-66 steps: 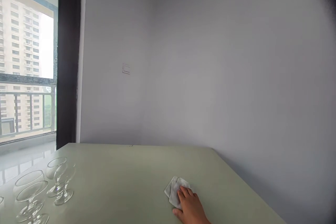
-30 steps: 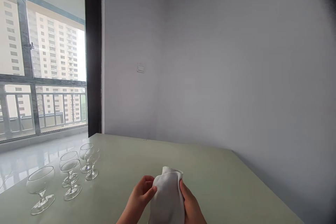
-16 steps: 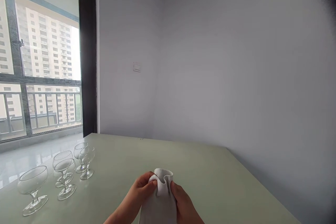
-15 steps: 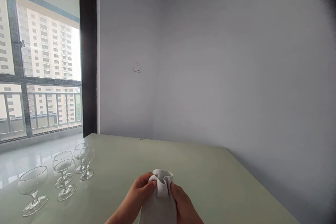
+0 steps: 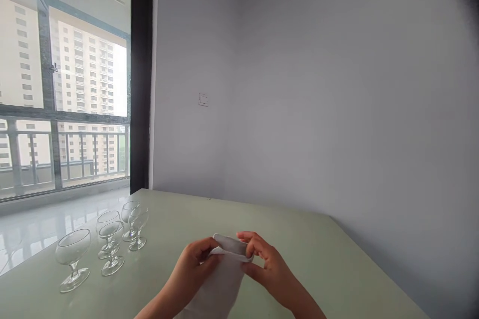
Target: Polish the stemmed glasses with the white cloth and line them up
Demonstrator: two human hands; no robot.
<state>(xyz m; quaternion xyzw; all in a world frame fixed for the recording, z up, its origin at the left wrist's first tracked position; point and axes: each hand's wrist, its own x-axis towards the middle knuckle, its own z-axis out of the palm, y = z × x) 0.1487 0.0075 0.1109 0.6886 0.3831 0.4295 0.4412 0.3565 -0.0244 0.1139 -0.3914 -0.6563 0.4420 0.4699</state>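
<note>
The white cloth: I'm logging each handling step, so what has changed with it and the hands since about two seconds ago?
The white cloth was lifted off the table, where the right hand alone pressed it. The left hand joined; both now pinch its top edge, spreading it. The glasses stayed in place.

Cloth [image 5: 220, 284]: white, soft, plain fabric. Held clear above the table, its top edge pinched at two points, left hand [image 5: 192, 264] on one side, right hand [image 5: 267, 264] on the other. Top edge sags slightly between the grips; the rest hangs down in loose folds, out of view below.
</note>
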